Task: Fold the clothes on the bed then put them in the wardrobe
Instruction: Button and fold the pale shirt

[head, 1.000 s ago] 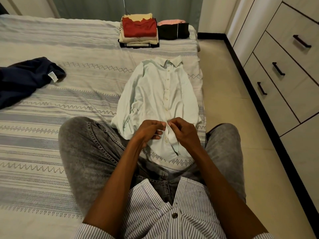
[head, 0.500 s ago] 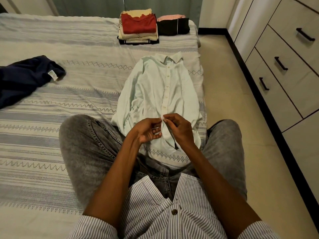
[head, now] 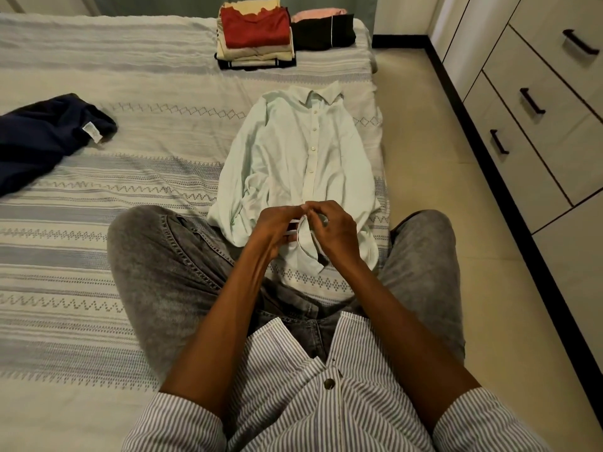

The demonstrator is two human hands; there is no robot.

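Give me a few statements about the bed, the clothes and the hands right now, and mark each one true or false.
1. Both hands, left hand and right hand, pinch the front of the pale shirt near its lower end. True.
2. The pale shirt lies with its collar toward the person. False: the collar points away, toward the folded stacks.
3. A red top sits on top of a folded stack at the far end of the bed. True.
4. The dark blue garment is neatly folded on the stack. False: it lies crumpled at the left of the bed, apart from the stacks.
5. One drawer on the right stands open. False: all visible drawers are closed.
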